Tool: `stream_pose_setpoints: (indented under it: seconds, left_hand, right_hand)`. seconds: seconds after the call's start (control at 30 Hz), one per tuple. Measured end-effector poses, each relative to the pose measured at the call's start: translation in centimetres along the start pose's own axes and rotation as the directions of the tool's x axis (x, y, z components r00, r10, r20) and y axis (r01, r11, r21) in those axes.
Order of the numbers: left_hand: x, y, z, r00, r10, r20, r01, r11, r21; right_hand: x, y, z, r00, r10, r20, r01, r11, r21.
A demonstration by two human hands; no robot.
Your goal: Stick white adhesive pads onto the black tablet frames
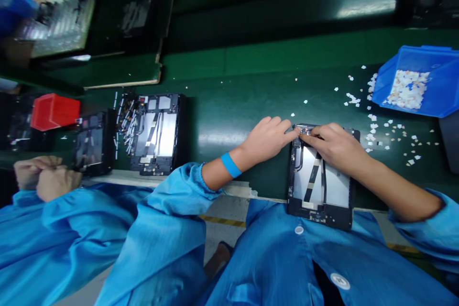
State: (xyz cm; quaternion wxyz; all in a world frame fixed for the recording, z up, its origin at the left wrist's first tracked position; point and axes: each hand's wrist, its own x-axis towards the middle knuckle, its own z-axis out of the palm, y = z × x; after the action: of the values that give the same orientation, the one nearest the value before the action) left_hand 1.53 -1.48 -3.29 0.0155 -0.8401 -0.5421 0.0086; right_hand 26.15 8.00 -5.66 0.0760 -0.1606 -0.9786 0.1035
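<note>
Black-framed, silver-faced rectangular device point(335, 181) sits at near edge of green worktable point(229, 119). Left hand point(268, 138) half-curled, one digit reaching device's top-left corner. Right hand point(333, 142) bent over top edge, fingertips bunched; cannot tell whether either grips anything. Blue plastic bin point(442, 76) holding small white pieces point(409, 90) stands right.

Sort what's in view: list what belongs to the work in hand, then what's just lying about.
Work in hand:
- open device beneath both hands
- left hand and right hand, fingers at its far edge

Apparently just lying about:
- scattered white pieces
- blue bin holding similar pieces
- red bin
</note>
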Motion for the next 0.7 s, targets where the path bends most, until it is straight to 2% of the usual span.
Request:
stream_pose_setpoints:
  seconds: [0.13, 0.3, 0.37, 0.43, 0.47, 0.5, 0.53, 0.57, 0.6, 0.63, 0.67, 0.7]
  left_hand:
    - [0.0, -0.3, 0.1, 0.999, -0.024, 0.031, 0.025, 0.999, -0.048]
    - [-0.1, -0.2, 0.1, 0.999, -0.022, 0.034, 0.023, 0.999, -0.037]
    - [0.1, 0.2, -0.3, 1.000, 0.002, 0.028, -0.002, 1.000, -0.006]
    - [0.3, 0.6, -1.0, 0.999, 0.020, 0.031, -0.021, 1.000, 0.019]
    - [0.3, 0.7, -1.3, 0.999, 0.014, 0.029, -0.014, 1.000, 0.022]
    - [0.4, 0.7, -1.5, 0.999, 0.003, 0.037, -0.003, 1.000, 0.012]
    - [0.5, 0.5, -1.5, 0.999, 0.000, 0.049, 0.000, 1.000, -0.004]
    - [0.6, 0.3, -1.5, 0.998, -0.018, 0.061, 0.019, 1.000, -0.016]
    - [0.6, 0.0, -1.3, 0.996, -0.030, 0.079, 0.032, 0.999, -0.023]
    - [0.7, -0.2, -1.2, 0.995, -0.037, 0.090, 0.040, 0.999, -0.029]
    - [0.8, -0.5, -1.1, 0.994, -0.043, 0.096, 0.047, 0.998, -0.035]
    - [0.9, -0.6, -1.0, 0.995, -0.045, 0.092, 0.049, 0.998, -0.041]
  right_hand:
    - [0.4, 0.5, -0.7, 0.996, -0.066, 0.057, 0.071, 0.993, -0.093]
    - [1.8, 0.6, -0.6, 0.996, -0.061, 0.066, 0.064, 0.997, -0.042]
    - [1.6, -0.1, -1.0, 0.999, -0.012, 0.041, 0.011, 0.999, 0.040]
    - [-0.2, -1.2, -2.2, 0.996, 0.084, -0.037, -0.075, 0.976, 0.205]
    - [-1.7, -1.7, -2.9, 0.981, 0.175, -0.088, -0.140, 0.939, 0.313]
    - [-3.6, -2.2, -3.6, 0.941, 0.308, -0.141, -0.222, 0.875, 0.431]
    - [-5.9, -2.6, -4.3, 0.855, 0.480, -0.195, -0.309, 0.774, 0.553]
    - [-8.5, -2.8, -4.9, 0.708, 0.663, -0.245, -0.368, 0.641, 0.673]
    - [-11.2, -2.7, -5.4, 0.502, 0.820, -0.275, -0.374, 0.492, 0.786]
    - [-13.9, -2.4, -5.8, 0.264, 0.927, -0.266, -0.321, 0.344, 0.882]
    - [-16.5, -1.9, -6.2, 0.047, 0.974, -0.220, -0.228, 0.225, 0.948]
    - [-18.8, -1.1, -6.4, -0.108, 0.983, -0.147, -0.134, 0.132, 0.982]
